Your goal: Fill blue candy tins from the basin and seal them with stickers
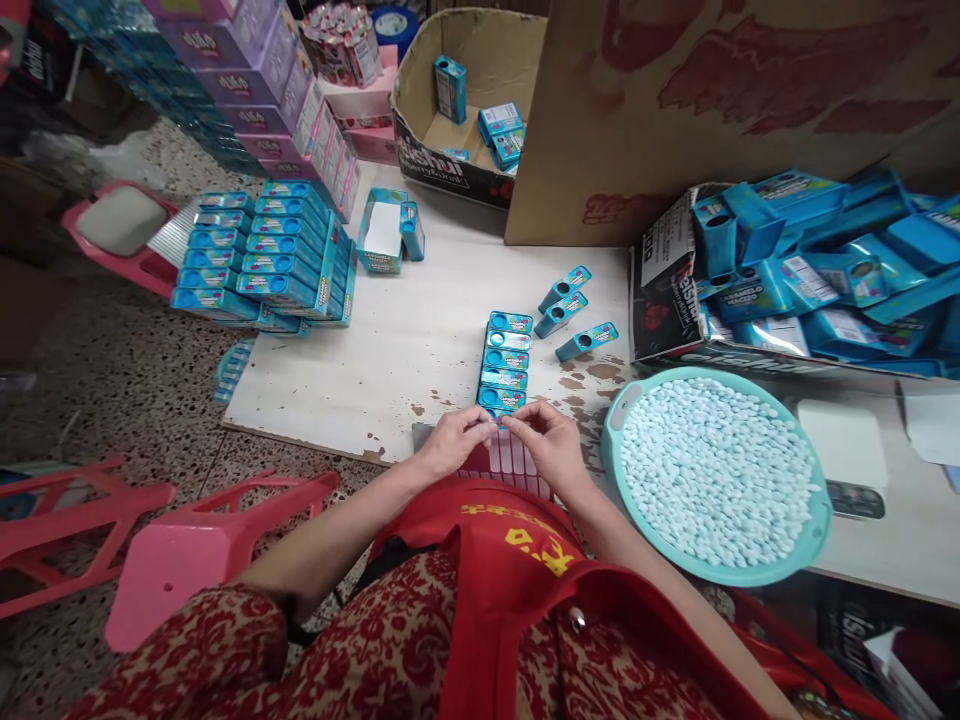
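Note:
At the table's near edge, my left hand (457, 440) and my right hand (550, 440) meet with thumbs and fingertips pinched at a small blue candy box (496, 412). My fingers partly cover this box, and what they do on its top is too small to tell. Beyond it, a row of similar boxes (505, 358) with round marks on their tops runs away from me. To the right of the row stand three separate blue boxes (562, 315) with dark round holes in their tops. Below my hands shows a red slatted basket (516, 466).
On the right, a turquoise basin (615, 478) holds many pale candies (712, 470), below a carton (664, 270) heaped with blue boxes. Stacked blue boxes (262, 255) stand at left, near an open display box (382, 235). A cardboard sheet (600, 120) rises behind. Pink stools (180, 560) are lower left.

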A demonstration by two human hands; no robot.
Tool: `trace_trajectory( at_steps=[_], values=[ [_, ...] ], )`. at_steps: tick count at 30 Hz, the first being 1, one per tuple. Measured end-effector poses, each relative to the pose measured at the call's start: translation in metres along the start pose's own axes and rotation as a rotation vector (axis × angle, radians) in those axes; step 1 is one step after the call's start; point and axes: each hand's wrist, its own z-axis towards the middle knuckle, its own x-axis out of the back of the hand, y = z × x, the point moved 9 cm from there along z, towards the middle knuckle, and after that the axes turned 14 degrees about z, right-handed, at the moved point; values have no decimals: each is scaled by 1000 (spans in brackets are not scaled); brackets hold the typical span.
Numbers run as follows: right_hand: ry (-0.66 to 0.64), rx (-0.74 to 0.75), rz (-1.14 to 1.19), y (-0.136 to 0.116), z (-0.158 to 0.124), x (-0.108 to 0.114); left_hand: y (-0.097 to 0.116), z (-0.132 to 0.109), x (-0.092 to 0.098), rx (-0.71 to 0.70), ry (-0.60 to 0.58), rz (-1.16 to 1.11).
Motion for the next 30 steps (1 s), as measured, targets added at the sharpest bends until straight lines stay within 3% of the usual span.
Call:
trace_trajectory(
  at_steps=[6, 10, 15, 20, 26, 30],
  values=[
    [249, 101, -247, 23, 18, 9, -16, 27, 17, 66, -23, 72],
    [276, 117, -367, 29, 27, 9, -19, 41, 18, 43, -82, 110],
    [313, 131, -457, 28, 32, 7, -27, 55, 19, 38, -53, 224],
    [335, 91, -419, 40, 36, 11, -44, 62, 3, 56, -77, 76],
    [357, 8, -359, 57, 40, 23, -79, 53, 4, 254, 70, 298],
    [351, 19, -352, 56, 40, 23, -67, 41, 11, 182, 160, 444]
  ],
)
